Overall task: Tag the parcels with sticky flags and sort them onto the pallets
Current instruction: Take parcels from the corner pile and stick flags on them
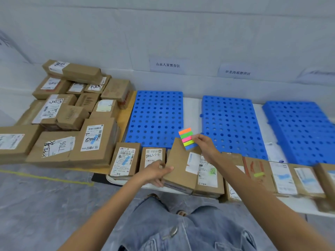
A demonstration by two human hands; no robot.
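Brown flat cardboard parcel (181, 171) stands tilted, its left edge gripped by the left hand (155, 172) with the thumb on its face. Just above that grip, the right hand (205, 146) pinches a pad of neon sticky flags (187, 139) by its right end. Beyond both hands lie three blue perforated plastic pallets (155, 116).

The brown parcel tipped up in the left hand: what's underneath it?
Beneath the brown parcel, gripped at its edge by the left hand, only the front edge of another flat parcel shows. Its top, and any label on it, are covered.
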